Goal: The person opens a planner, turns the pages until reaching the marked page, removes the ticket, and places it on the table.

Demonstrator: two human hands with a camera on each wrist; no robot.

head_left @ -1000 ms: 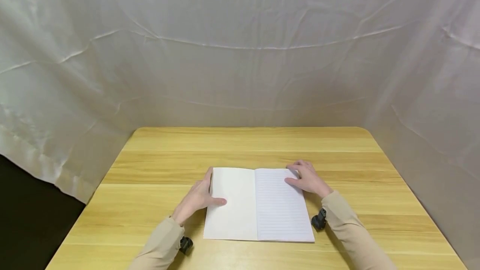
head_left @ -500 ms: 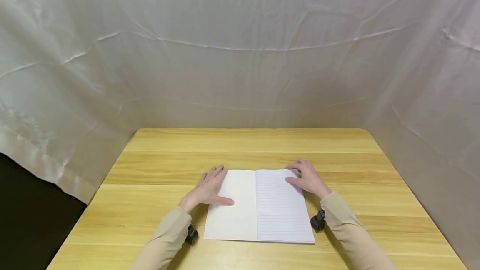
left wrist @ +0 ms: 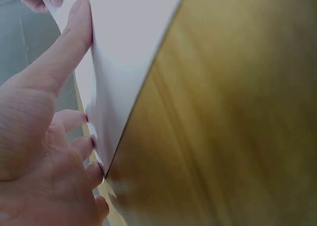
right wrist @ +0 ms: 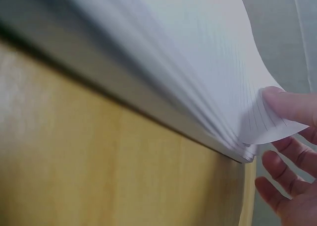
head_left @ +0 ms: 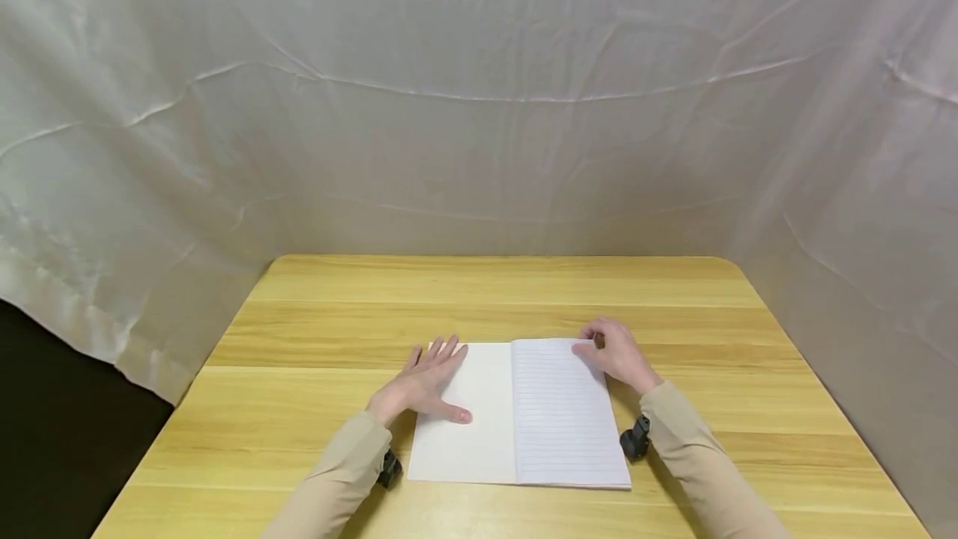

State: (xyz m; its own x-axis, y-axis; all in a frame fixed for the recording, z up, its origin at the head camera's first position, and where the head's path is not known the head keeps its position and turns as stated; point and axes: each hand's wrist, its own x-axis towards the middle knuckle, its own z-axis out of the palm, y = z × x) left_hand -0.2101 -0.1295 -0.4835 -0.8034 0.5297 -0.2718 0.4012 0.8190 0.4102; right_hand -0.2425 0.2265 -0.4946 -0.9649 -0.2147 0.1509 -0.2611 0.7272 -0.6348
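An open notebook lies on the table, a blank page on its left and a lined page on its right. My left hand rests on the blank page, fingers spread towards its upper left corner and thumb out over the paper. In the left wrist view, the fingertips of that hand touch the white sheet. At the upper right corner, my right hand pinches a lined page between thumb and index finger. The right wrist view shows this page corner lifted and curved above the stack, the other fingers of the hand loosely bent below.
A wooden table extends around the notebook on all sides. Pale grey cloth hangs behind and at both sides. A dark gap shows at the lower left. Each wrist carries a small black camera.
My left hand has slid rightwards onto the blank page and spread its fingers flat. My right hand has stayed at the corner, where its thumb and fingers have drawn back slightly with the page.
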